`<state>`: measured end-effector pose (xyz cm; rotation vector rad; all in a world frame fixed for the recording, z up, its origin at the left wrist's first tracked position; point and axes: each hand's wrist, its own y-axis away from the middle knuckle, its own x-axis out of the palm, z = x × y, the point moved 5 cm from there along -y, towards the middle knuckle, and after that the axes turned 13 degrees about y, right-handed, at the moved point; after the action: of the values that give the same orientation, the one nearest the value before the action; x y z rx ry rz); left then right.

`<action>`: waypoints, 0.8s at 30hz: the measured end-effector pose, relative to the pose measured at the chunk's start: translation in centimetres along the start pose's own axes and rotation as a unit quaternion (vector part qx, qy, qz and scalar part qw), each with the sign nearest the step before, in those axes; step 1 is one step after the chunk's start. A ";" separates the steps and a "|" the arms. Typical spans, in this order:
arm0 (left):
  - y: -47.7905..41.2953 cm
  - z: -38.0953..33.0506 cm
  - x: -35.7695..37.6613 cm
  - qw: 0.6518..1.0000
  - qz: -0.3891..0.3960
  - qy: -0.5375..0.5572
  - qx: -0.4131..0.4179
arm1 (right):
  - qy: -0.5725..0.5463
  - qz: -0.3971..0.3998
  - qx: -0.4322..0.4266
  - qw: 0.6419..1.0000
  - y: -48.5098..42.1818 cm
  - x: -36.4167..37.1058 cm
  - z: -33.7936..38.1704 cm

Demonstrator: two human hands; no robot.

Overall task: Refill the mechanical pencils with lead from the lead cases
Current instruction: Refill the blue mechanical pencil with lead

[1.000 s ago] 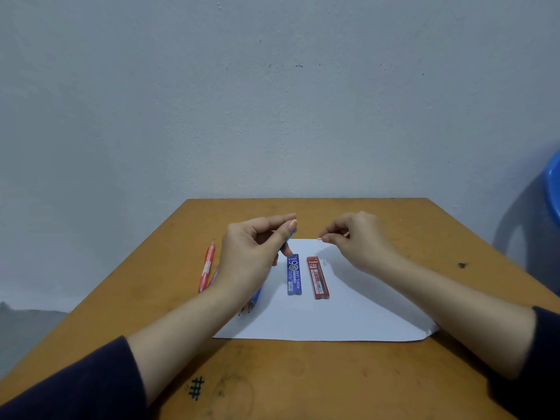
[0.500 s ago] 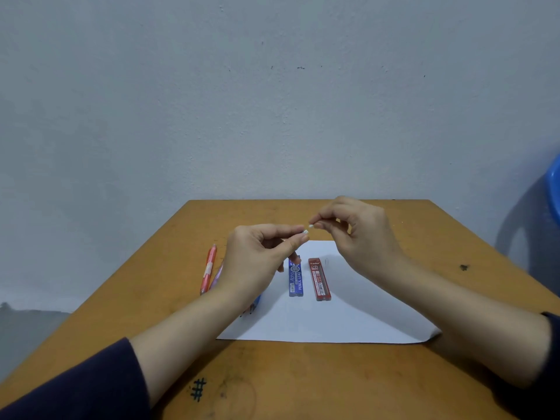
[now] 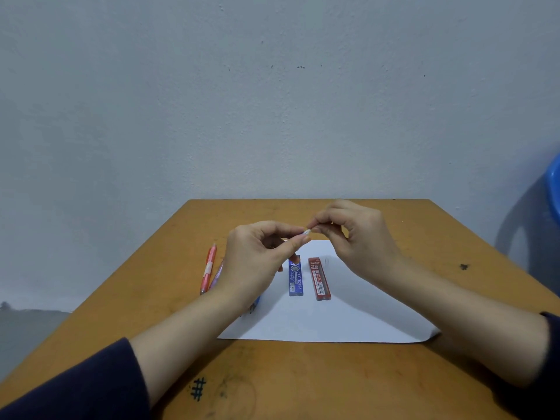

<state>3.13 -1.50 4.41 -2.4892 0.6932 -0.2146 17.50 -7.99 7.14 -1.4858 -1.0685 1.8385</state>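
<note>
My left hand [image 3: 257, 262] grips a blue mechanical pencil [image 3: 257, 301]; most of it is hidden behind the hand, and only its lower end shows by the wrist. My right hand [image 3: 357, 237] pinches a small white piece [image 3: 307, 232] right at my left fingertips, where the pencil's top end lies. A blue lead case [image 3: 295, 277] and a red lead case [image 3: 319, 278] lie side by side on a white paper sheet [image 3: 333, 322] below my hands. An orange pencil [image 3: 208, 268] and a purple pencil [image 3: 217, 274] lie on the table, left of the sheet.
The wooden table [image 3: 303, 383] stands against a grey wall. A tiny clear part [image 3: 326, 261] lies on the paper right of the red case. A blue plastic chair [image 3: 556, 189] shows at the right edge.
My right hand rose and moved left with the white piece until it met my left fingertips. My left hand lifted slightly.
</note>
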 end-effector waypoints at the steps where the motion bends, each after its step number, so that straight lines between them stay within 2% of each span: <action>1: 0.0 -0.1 0.0 1.000 -0.001 -0.006 0.004 | 0.002 -0.002 -0.004 1.000 0.0 0.0 0.0; 15: 0.1 -0.7 -0.3 0.997 -0.028 -0.070 0.019 | 0.032 -0.024 -0.064 0.997 0.5 0.1 0.7; 24: 0.1 -0.6 -0.3 0.996 -0.008 -0.075 0.043 | 0.010 -0.012 -0.042 0.999 0.2 0.1 0.5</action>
<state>2.70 -1.67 4.88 -2.3998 0.5893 -0.0603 17.01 -8.14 6.97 -1.5293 -1.1608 1.7776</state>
